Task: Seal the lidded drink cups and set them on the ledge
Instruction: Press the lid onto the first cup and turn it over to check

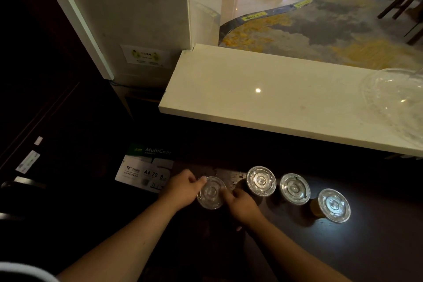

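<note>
Several drink cups with clear plastic lids stand in a row on a dark counter. The leftmost cup (211,192) sits between my hands. My left hand (183,189) grips its lid rim from the left, and my right hand (242,205) presses the rim from the right. To the right stand a second cup (261,180), a third cup (294,188) and a fourth cup (333,205) with brown drink showing through its side. The pale stone ledge (240,89) runs above and behind the row.
A stack of clear plastic lids (396,98) lies on the ledge's right end. A box of A4 copy paper (146,170) sits left of the cups. A white pillar (137,18) rises at the ledge's left; carpet and chairs lie beyond.
</note>
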Available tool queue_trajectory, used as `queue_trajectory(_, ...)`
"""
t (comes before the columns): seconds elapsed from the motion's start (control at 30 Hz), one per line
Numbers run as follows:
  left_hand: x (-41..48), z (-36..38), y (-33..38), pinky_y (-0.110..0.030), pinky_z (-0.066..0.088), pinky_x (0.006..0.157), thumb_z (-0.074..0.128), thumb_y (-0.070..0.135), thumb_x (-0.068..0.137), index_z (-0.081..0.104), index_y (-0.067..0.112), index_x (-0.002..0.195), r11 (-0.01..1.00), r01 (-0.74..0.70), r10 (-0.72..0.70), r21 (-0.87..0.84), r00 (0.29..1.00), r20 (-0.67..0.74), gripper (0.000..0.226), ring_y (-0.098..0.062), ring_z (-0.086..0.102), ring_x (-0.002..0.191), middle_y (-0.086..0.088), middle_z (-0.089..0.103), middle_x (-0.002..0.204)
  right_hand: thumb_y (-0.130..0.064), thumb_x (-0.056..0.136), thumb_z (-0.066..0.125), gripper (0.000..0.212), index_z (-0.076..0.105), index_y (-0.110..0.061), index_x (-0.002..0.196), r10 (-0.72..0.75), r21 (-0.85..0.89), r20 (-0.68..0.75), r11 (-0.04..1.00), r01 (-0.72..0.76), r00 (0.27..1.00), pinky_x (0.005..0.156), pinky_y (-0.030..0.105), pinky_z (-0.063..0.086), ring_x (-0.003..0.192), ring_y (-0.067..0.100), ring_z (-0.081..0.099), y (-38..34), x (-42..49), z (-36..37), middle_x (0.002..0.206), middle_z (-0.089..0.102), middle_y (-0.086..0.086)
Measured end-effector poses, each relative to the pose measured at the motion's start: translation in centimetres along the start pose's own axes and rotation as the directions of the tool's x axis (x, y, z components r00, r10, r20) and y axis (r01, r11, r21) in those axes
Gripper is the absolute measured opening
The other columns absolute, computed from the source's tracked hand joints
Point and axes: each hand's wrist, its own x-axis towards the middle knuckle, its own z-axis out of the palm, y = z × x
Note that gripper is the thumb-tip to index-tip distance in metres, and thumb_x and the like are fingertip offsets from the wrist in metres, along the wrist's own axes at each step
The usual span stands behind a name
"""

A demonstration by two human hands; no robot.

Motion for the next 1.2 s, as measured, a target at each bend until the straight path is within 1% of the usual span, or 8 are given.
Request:
queue_trajectory(0.17,0.4,0.5,-0.5,-0.031,0.046,0.064,0.057,0.051,0.101,0.06,0.023,0.089,0.997,-0.079,0.077,0.025,0.994,0.079,0.03,-0.016,0.059,0.07,0.001,0.066,0.082,-0.046,0.104,0.049,0.041,0.067,-0.009,0.103,-0.048,0.006,0.078,0.999,0.048,0.996,0.057,0.044,0.061,0.07,0.027,0.071,0.3,0.1,0.5,0.097,0.074,0.022)
queue_trajectory(0.3,-1.2,1.5,-1.2,-0.027,0.048,0.057,0.05,0.039,0.108,0.061,0.02,0.1,0.996,0.005,0.015,-0.087,0.974,0.226,0.023,-0.016,0.061,0.068,-0.004,0.073,0.098,-0.046,0.103,0.05,0.04,0.062,-0.007,0.104,-0.075,-0.036,0.025,0.996,0.076,0.997,0.038,0.031,0.053,0.059,0.023,0.068,-1.3,1.4,-0.2,0.089,0.071,0.016)
queue_trajectory(0.4,-2.1,2.2,-1.1,-0.024,0.047,0.053,0.048,0.036,0.109,0.062,0.024,0.108,0.99,0.036,0.0,-0.138,0.967,0.254,0.019,-0.013,0.061,0.066,0.0,0.073,0.098,-0.049,0.103,0.051,0.04,0.059,-0.01,0.103,-0.09,-0.077,0.026,0.993,0.091,0.996,0.035,0.025,0.047,0.051,0.018,0.063,-2.1,1.9,-0.4,0.085,0.069,0.008)
queue_trajectory(0.57,-1.5,1.6,-1.2,-0.027,0.05,0.055,0.057,0.047,0.103,0.063,0.022,0.104,0.99,0.079,-0.043,-0.119,0.96,0.278,0.026,-0.014,0.064,0.068,-0.002,0.074,0.102,-0.058,0.099,0.052,0.048,0.06,-0.01,0.104,-0.051,0.013,-0.004,0.999,0.051,0.999,0.047,0.036,0.059,0.076,0.023,0.071,-1.4,1.7,-0.4,0.093,0.069,0.007)
queue_trajectory(0.67,-0.8,0.9,-0.7,-0.031,0.056,0.06,0.058,0.065,0.094,0.06,0.023,0.098,0.994,0.088,-0.078,-0.068,0.987,0.139,0.042,-0.018,0.07,0.073,-0.003,0.074,0.095,-0.063,0.097,0.049,0.051,0.063,-0.016,0.111,0.009,0.125,-0.021,0.992,-0.006,1.0,0.064,0.04,0.062,0.091,0.022,0.07,-0.2,0.9,-0.7,0.101,0.069,0.002)
queue_trajectory(0.77,-0.1,0.6,0.1,-0.031,0.054,0.065,0.054,0.067,0.095,0.058,0.028,0.097,1.0,-0.009,0.009,0.001,0.999,0.041,0.039,-0.017,0.068,0.079,0.003,0.068,0.092,-0.054,0.098,0.052,0.041,0.066,-0.016,0.107,0.02,0.143,0.04,0.989,-0.026,0.999,0.064,0.033,0.059,0.087,0.019,0.072,1.3,0.1,-0.4,0.102,0.072,0.005)
queue_trajectory(0.93,0.3,1.0,0.0,-0.031,0.049,0.062,0.053,0.051,0.103,0.056,0.025,0.09,0.997,-0.072,0.07,0.017,0.991,0.118,0.029,-0.018,0.062,0.07,-0.002,0.066,0.085,-0.042,0.105,0.05,0.033,0.068,-0.016,0.093,-0.066,0.102,0.067,0.993,0.059,0.996,0.069,0.028,0.05,0.074,0.011,0.065,1.0,0.4,-0.2,0.084,0.07,0.0)
queue_trajectory(1.2,-1.5,1.5,-0.8,-0.025,0.049,0.051,0.049,0.039,0.108,0.062,0.028,0.101,0.99,0.048,-0.007,-0.13,0.955,0.297,0.018,-0.014,0.061,0.066,-0.004,0.073,0.103,-0.045,0.105,0.048,0.034,0.062,-0.015,0.115,-0.105,-0.109,0.096,0.987,0.116,0.99,0.042,0.029,0.054,0.064,0.021,0.068,-2.1,2.1,-1.9,0.102,0.073,0.01)
